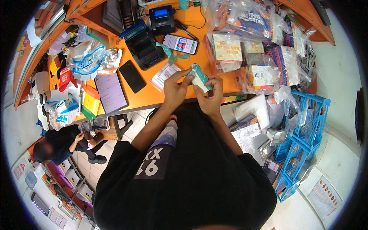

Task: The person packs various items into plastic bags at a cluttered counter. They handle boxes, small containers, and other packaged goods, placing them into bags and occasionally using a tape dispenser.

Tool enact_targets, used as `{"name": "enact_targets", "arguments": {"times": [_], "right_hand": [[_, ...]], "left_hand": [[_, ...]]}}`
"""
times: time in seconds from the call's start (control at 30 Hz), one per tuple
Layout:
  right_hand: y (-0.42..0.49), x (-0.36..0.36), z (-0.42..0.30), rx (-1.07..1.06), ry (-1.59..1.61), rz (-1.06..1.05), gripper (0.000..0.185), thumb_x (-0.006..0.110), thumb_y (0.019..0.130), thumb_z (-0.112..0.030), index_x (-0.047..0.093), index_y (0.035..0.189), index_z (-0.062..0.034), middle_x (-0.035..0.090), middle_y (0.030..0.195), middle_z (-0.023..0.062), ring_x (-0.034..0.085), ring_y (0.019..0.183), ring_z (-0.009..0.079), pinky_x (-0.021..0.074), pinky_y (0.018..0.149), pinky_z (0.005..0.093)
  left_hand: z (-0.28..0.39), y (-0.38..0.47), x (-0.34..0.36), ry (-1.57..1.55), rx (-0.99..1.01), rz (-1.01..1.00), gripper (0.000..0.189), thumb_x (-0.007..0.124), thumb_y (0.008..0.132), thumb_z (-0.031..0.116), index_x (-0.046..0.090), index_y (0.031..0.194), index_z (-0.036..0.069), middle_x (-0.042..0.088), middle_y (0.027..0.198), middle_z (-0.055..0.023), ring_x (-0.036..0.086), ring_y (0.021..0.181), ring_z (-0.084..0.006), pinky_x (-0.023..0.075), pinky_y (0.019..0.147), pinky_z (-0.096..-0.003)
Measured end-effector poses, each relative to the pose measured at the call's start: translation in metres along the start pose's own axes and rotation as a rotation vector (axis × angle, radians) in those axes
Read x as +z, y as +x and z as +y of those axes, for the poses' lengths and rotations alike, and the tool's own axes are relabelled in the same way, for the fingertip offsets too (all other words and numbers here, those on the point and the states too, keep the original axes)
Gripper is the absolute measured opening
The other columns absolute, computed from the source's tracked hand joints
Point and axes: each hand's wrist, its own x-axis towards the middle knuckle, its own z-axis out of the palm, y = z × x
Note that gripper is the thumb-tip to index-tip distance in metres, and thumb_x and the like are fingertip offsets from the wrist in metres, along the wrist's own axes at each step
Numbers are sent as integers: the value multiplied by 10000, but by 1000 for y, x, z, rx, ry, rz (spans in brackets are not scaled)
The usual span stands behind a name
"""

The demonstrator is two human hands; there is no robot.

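Observation:
Between my two hands, over the front edge of the orange table [143, 98], is a small white and teal packet [199, 78], tilted. My left hand [176, 87] pinches its upper left end with thumb and fingertips. The fingers of my right hand [210, 93] grip its lower right end. Just behind the packet lies a crumpled teal strip [172, 54], beside a phone with a lit screen [181, 44]. A flat white packet with red and blue print [165, 75] rests left of my left hand. A dark phone [132, 76] and a lit tablet [111, 91] lie further left.
A black printer [145, 47] and a card terminal [162, 20] stand at the back. Plastic-wrapped printed boxes [227, 51] crowd the right side. Blue plastic racks [302, 143] stand at lower right. Bags and cartons [86, 60] fill the left. Another person [61, 143] sits at lower left.

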Motion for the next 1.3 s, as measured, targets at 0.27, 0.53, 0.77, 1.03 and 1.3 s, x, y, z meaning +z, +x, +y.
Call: {"name": "enact_targets", "arguments": {"times": [0.27, 0.53, 0.77, 1.03, 1.3], "right_hand": [[-4, 36, -10, 689, 681, -200, 686, 650, 925, -95, 254, 1483, -48, 527, 1261, 122, 618, 1030, 221, 520, 884, 354], [24, 52, -35, 438, 445, -80, 729, 684, 896, -99, 246, 1476, -43, 497, 1278, 135, 533, 1155, 219, 454, 978, 362], [33, 52, -60, 43, 184, -23, 763, 775, 811, -64, 299, 1408, -48, 473, 1271, 137, 508, 1156, 196, 433, 985, 327], [33, 50, -55, -144, 102, -22, 759, 821, 759, -29, 337, 1344, -52, 488, 1251, 155, 543, 1149, 229, 453, 977, 356], [45, 78, -49, -530, 165, -81, 727, 892, 696, -103, 404, 1234, -71, 545, 1250, 259, 610, 1110, 345, 516, 910, 410]], "left_hand": [[-22, 10, -38, -393, -5, 168, 93, 582, 985, 71, 649, 968, 8, 666, 891, -53, 633, 750, -124, 506, 658, -232], [-33, 42, -108, 306, 35, -193, 171, 546, 952, -1, 670, 1068, -1, 678, 927, -107, 665, 805, -184, 514, 730, -298], [-1, 36, -84, 243, 135, -320, 278, 523, 845, -110, 679, 1043, 6, 670, 1012, -169, 667, 949, -319, 517, 853, -359], [50, 24, -80, -47, 260, -173, 337, 697, 839, 4, 639, 1170, -4, 646, 1182, -114, 653, 1048, -240, 501, 954, -345], [97, 3, -97, -261, 428, -96, 510, 819, 760, 11, 636, 1236, -21, 646, 1185, -151, 652, 1046, -201, 546, 891, -315]]}}
